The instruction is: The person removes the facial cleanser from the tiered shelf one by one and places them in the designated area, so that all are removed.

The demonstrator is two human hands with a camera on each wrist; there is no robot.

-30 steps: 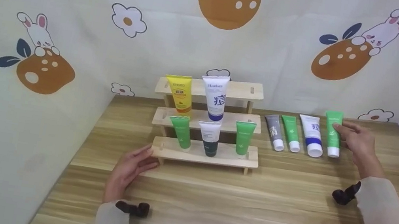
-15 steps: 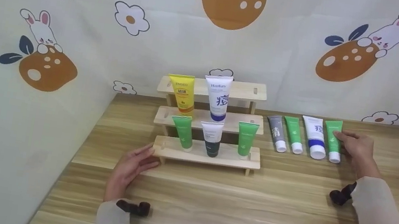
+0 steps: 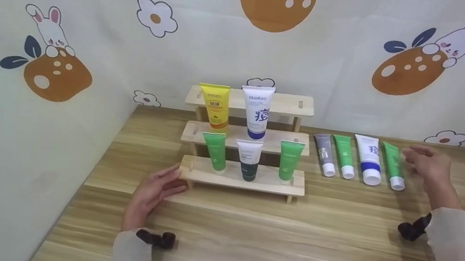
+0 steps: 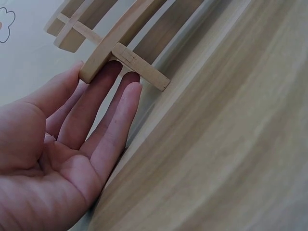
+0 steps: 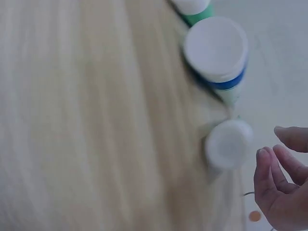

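Note:
My left hand (image 3: 156, 191) holds the left end of the bottom step of a three-tier wooden display rack (image 3: 238, 180). In the left wrist view, the thumb lies on the board's edge and the fingers (image 4: 126, 106) reach beneath it. My right hand (image 3: 431, 169) is just right of a green squeeze tube (image 3: 392, 165) lying on the table, apart from it. Nothing is between its thumb and fingers in the right wrist view. Left of that tube lie a white-and-blue tube (image 3: 367, 159), a smaller green tube (image 3: 343, 155) and a grey tube (image 3: 324, 154), caps toward me.
On the rack's middle step stand a yellow tube (image 3: 215, 107) and a white-and-blue tube (image 3: 257, 111). The bottom step bears two green tubes (image 3: 216, 151) and a white-and-dark-green tube (image 3: 249, 159). A patterned cloth (image 3: 209, 43) hangs behind the wooden table (image 3: 252, 241).
My right hand has set the green tube down beside the white-and-blue one, let go, and moved off to the right. The left hand stays at the rack; the view has shifted slightly.

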